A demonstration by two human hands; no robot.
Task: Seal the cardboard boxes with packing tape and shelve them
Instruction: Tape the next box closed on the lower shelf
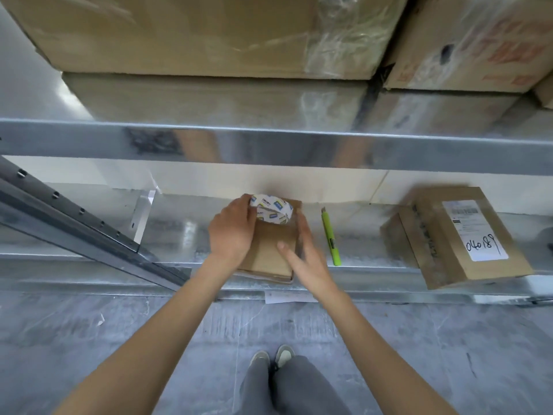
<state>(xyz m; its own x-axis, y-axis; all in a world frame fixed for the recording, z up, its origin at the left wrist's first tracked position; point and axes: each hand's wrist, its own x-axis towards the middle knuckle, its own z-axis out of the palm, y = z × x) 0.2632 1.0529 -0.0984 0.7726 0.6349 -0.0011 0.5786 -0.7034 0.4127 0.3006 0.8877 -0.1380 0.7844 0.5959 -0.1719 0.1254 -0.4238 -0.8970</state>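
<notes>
Hands of a person reach out from bare forearms over a low metal shelf (185,232). The left hand (232,232) curls its fingers round a roll of packing tape (273,210), white-cored with small blue and yellow marks, holding it at the far end of a small cardboard box (269,253). The right hand (305,256) lies flat with straight fingers along the box's right side, thumb resting on the top. The box sits near the shelf's front edge, between both hands. Just right of it lies a lime-green utility knife (331,238), pointing away from the viewer. Further right, well apart, a larger cardboard box (434,253) with a white label handwritten "040189" rests at an angle. Above, big cardboard boxes (185,34) fill the upper shelf. Below, grey trousers and shoes (273,356) stand on a grey floor
</notes>
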